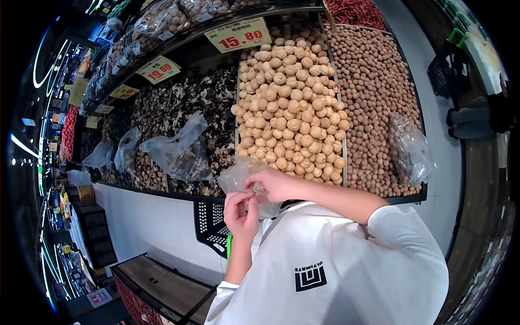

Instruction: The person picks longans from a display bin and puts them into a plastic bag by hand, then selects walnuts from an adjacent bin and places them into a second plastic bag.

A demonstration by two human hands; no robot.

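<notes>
1. Left hand (241, 218) and right hand (275, 185): fingers are pinching a clear plastic bag (233, 175).
2. Bag is sitting between the two hands' fingertips, its film spreading beyond them near the walnuts (290, 108).

Price signs (238, 37), dried black fungus (216, 95) and what look like dried longans (374, 97), around the right hand (272, 183).
The fungus lies to the hand's left and beyond it, a clear plastic bag (181, 149) on top. Right of the hand are the longans, with another plastic bag (410, 149) over them, and red chillies (355, 12) far beyond. Signs marked 15.80 and 19.80 stand beyond the hand, below bagged goods (162, 23). Well off to its right, a person (472, 124) stands near a black shopping basket (448, 70).
</notes>
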